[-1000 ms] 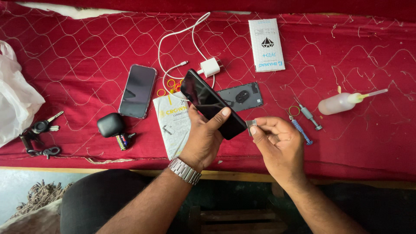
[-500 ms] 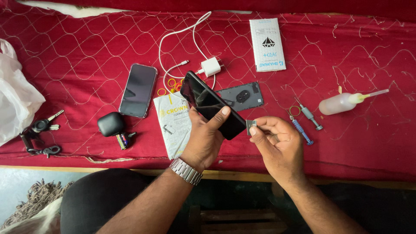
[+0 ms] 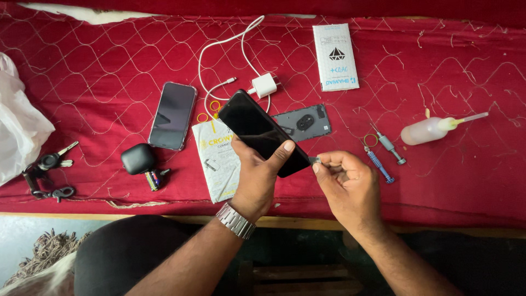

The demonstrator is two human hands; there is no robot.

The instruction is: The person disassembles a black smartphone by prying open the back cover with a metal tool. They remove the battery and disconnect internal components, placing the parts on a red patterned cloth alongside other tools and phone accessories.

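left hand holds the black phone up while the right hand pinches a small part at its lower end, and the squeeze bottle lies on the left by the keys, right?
Not quite. The head view shows the squeeze bottle on the right, near the screwdrivers; the keys are on the left. The left hand does hold the black phone, right hand pinching at its end.

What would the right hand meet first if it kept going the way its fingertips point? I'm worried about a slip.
The right hand points left, pinching a small dark piece. Straight on, it would probably meet the lower edge of the black glossy phone, gripped by the left hand.
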